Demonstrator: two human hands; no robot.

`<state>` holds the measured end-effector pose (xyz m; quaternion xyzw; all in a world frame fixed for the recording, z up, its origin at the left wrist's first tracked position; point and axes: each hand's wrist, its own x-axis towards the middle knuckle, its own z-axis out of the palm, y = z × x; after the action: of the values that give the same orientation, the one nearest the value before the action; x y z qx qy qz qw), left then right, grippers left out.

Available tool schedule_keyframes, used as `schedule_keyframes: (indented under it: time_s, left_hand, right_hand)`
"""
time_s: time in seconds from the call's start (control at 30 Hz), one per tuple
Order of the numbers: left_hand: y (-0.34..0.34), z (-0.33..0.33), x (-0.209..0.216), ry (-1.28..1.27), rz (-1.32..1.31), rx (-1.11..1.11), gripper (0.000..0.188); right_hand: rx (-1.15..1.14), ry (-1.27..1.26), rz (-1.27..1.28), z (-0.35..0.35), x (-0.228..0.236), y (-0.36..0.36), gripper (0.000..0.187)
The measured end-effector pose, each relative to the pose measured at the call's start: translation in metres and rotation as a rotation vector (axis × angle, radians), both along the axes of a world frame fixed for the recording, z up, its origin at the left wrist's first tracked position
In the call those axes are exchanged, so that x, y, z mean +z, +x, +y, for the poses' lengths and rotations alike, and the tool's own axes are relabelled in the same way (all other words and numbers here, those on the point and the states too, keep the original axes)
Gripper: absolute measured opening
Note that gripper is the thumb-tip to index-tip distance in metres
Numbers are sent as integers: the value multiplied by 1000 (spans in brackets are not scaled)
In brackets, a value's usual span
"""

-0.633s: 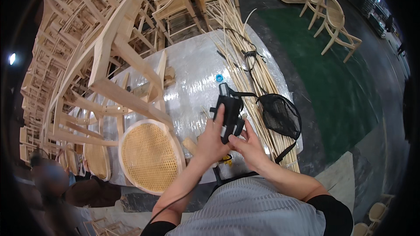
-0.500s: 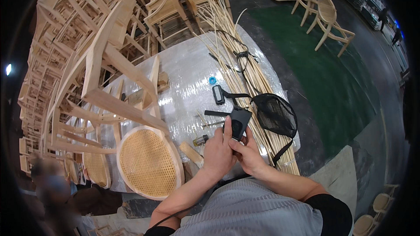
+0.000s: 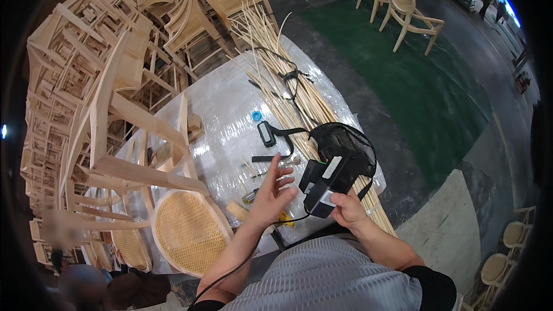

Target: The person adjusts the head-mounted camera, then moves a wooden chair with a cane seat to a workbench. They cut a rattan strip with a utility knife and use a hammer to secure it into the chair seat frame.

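mesh pouch: contents indistinct. black device: white label, gripped by right hand. left hand: spread wide.

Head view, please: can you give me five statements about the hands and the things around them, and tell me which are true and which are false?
1. The right hand holds a black device. True.
2. The left hand is closed around that black device too. False: the left hand is open, its fingers apart from the black device.
3. The bundle of pale canes has a black tie around it. True.
4. The small blue ring lies on the green floor covering. False: the small blue ring lies on the plastic-covered table.
5. The oval woven panel is to the left of both hands. True.
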<state>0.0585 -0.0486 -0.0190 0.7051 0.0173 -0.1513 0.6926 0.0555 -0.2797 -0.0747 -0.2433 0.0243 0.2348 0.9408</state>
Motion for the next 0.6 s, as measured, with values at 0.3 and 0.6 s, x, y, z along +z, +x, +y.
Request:
schedule_keyframes:
  time_s: [0.3, 0.6]
  left_hand:
    - [0, -25, -23, -969, 328, -28, 96]
    - [-40, 1, -39, -1020, 330, 135, 85]
  right_hand:
    - [297, -151, -283, 4, 17, 10, 100]
    - [299, -715, -728, 26, 12, -1, 87]
